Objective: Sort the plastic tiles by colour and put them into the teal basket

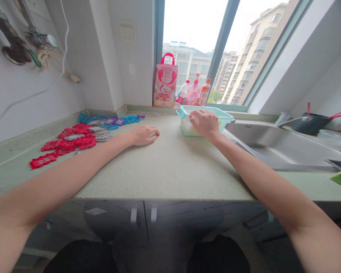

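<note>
My left hand (143,135) lies palm down on the pale countertop (165,163), fingers loosely curled, with nothing visible in it. My right hand (204,123) rests on the near rim of a clear plastic box with a mint-green lid frame (213,111), fingers curled over the edge. The box stands on the counter just left of the sink. Flat plastic puzzle-like pieces in red (71,143), grey, purple and blue (125,120) lie spread on the counter to the left of my left hand.
A steel sink (275,146) with a tap (287,120) fills the right side. On the window sill stand a pink-handled bag (165,85) and three bottles (193,93). Utensils (19,41) hang on the left wall. A dark pot (311,123) sits behind the sink.
</note>
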Available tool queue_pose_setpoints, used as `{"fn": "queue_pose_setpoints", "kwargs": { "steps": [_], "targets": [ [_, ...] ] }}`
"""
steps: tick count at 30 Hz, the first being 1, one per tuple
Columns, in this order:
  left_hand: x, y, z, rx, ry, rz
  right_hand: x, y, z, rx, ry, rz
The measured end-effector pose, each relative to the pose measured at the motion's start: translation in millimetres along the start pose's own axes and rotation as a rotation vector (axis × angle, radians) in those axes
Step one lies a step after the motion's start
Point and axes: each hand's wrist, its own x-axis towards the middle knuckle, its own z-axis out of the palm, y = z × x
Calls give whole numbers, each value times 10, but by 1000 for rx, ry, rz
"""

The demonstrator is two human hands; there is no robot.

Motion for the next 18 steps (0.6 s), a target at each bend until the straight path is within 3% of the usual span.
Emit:
{"fn": "queue_pose_setpoints", "kwargs": {
  "steps": [7, 10, 12, 15, 18],
  "targets": [
    [-3, -13, 8, 0, -5, -2, -28, 15, 121, 59, 95, -76],
    [-2, -19, 11, -1, -2, -5, -68, -41, 109, 131, 188, -209],
    [0, -22, 12, 1, -2, -6, -101, -117, 86, 181, 184, -341],
    [4, -24, 14, 6, -4, -6, -147, -272, 107, 255, 49, -553],
    [5, -17, 9, 3, -3, 4, -180, -417, 214, 342, -225, -680]
  ]
}}
